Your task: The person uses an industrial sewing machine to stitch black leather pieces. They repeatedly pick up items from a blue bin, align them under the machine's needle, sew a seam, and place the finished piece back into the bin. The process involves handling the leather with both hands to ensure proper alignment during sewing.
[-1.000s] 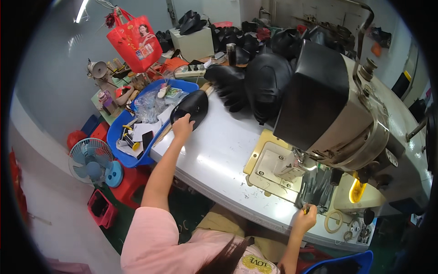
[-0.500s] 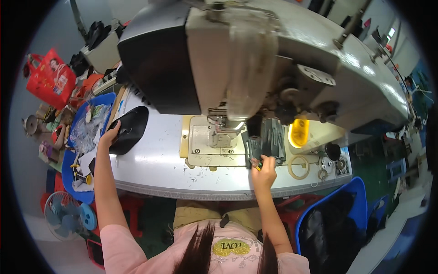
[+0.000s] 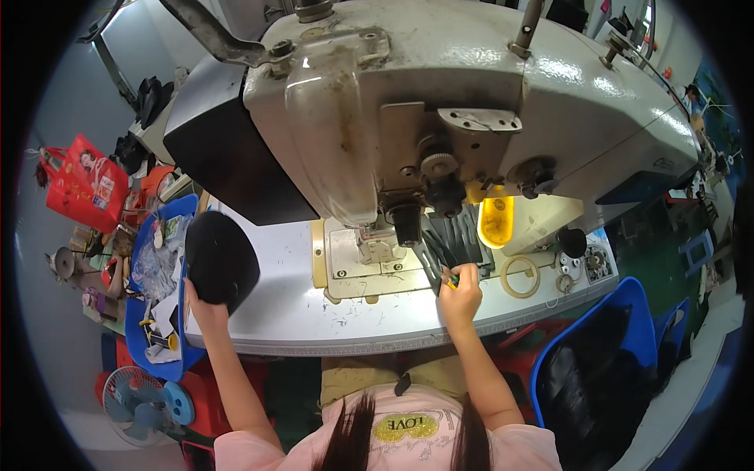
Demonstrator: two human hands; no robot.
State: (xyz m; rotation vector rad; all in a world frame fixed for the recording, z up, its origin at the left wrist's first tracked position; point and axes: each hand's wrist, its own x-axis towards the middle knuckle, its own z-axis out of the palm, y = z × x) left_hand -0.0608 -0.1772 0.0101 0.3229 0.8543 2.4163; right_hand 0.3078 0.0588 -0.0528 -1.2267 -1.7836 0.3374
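Head view: on the near side of the counter, the right hand pinches a small yellow tool at the near end of some black strips. At the left, the left hand grips the lower edge of a black panel, some fingers hidden behind it. A pale ring lies right of the right hand. Above the strips looms the sewing machine; beyond the blue tub, a red bag hangs.

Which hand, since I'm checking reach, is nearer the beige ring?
Right. The right hand is just left of the beige ring; the left hand, holding a curved black piece, much farther left.
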